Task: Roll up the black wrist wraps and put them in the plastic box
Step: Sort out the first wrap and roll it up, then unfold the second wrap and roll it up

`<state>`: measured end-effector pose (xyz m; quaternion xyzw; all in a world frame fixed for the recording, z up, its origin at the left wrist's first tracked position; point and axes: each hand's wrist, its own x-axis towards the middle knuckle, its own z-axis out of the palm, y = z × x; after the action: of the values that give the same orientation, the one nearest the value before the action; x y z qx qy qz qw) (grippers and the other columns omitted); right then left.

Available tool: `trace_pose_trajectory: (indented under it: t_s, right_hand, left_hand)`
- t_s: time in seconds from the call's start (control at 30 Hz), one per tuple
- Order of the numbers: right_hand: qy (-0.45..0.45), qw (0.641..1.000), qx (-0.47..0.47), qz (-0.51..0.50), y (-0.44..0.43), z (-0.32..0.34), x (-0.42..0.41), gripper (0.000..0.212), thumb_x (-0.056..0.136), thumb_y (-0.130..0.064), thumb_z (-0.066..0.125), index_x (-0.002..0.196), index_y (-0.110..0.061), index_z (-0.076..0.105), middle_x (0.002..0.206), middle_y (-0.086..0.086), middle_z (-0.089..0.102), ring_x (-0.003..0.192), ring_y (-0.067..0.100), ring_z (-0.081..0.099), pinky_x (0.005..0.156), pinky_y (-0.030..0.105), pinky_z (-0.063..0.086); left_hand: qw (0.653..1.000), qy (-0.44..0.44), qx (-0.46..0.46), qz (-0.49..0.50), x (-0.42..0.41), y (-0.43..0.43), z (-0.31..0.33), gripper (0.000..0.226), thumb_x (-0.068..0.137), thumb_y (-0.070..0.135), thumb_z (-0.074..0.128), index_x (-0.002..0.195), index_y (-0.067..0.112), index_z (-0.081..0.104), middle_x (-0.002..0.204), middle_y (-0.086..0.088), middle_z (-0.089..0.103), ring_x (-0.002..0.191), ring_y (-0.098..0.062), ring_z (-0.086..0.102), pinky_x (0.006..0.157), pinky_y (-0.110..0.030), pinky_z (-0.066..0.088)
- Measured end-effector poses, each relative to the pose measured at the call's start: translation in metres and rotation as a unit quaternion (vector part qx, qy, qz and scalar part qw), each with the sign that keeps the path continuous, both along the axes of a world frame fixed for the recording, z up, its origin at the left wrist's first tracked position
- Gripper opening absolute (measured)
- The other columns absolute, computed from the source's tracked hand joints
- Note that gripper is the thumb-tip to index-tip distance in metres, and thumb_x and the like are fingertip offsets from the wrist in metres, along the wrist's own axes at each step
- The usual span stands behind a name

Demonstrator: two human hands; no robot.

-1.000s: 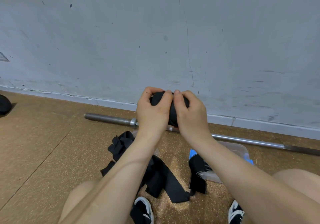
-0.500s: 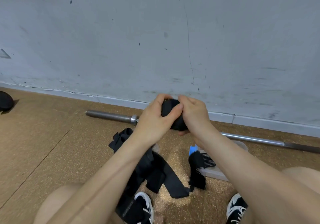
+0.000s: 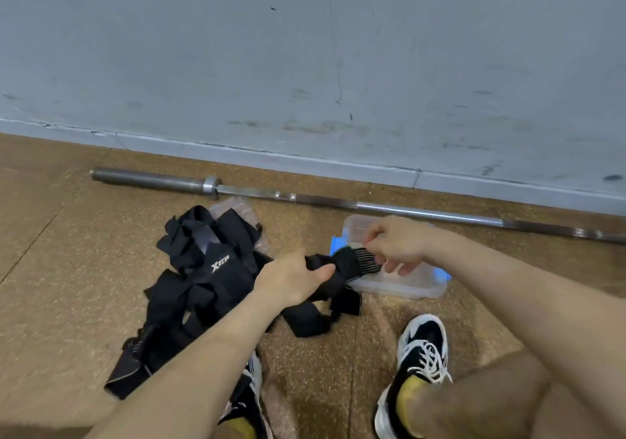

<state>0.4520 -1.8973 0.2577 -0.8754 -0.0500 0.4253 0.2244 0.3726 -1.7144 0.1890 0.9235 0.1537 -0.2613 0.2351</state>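
While the right hand (image 3: 398, 245) pinches the grey-striped end of a black wrist wrap (image 3: 342, 265) between thumb and curled forefinger, its other fingers hanging loose, the left hand (image 3: 293, 281) closes round the same wrap just beside it, right of frame centre. That wrap lies unrolled across the near-left edge of the plastic box (image 3: 406, 291). Left of centre sprawls a tangled pile of black wraps (image 3: 203, 269), none rolled. Whether anything rolled sits in the box I cannot tell; most of the job looks undone. Beyond, a barbell (image 3: 423, 214) crosses the frame.
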Motion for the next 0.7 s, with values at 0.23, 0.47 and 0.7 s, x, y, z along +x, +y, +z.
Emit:
trace_pose_trajectory:
  t_s: [0.23, 0.47, 0.7]
  right_hand:
    - [-0.006, 0.983, 0.055, -0.177, 0.005, -0.100, 0.020, 0.027, 0.093, -0.005, 0.049, 0.118, -0.006, 0.060, 0.089, 0.008, 0.061, 0.086, 0.024, 0.057, 0.067, 0.032, 0.046]
    - [-0.020, 0.994, 0.040, -0.096, 0.034, -0.193, 0.021, 0.091, 0.082, -0.027, 0.066, 0.152, -0.042, 0.010, 0.134, 0.012, 0.055, 0.109, 0.033, 0.060, 0.092, 0.049, 0.053]
    - [-0.110, 0.994, -0.010, 0.007, 0.039, -0.229, 0.039, 0.074, 0.088, -0.035, 0.065, 0.149, -0.046, 0.024, 0.121, 0.005, 0.051, 0.102, 0.027, 0.059, 0.088, 0.044, 0.053]
  left_hand:
    - [0.914, 0.080, -0.234, 0.320, 0.013, 0.023, -0.109, 0.068, 0.082, 0.047, 0.072, 0.137, 0.018, 0.044, 0.119, -0.006, 0.058, 0.086, -0.024, 0.070, 0.061, -0.032, 0.062]
    - [0.954, -0.002, -0.091, 0.286, 0.080, 0.032, -0.160, 0.063, 0.071, 0.052, 0.076, 0.116, 0.023, 0.044, 0.104, -0.004, 0.064, 0.082, -0.028, 0.070, 0.078, -0.044, 0.060]
    - [0.949, -0.122, -0.110, 0.269, 0.151, 0.028, -0.204, 0.050, 0.081, 0.032, 0.078, 0.117, 0.022, 0.043, 0.125, -0.010, 0.054, 0.105, -0.028, 0.058, 0.088, -0.042, 0.052]
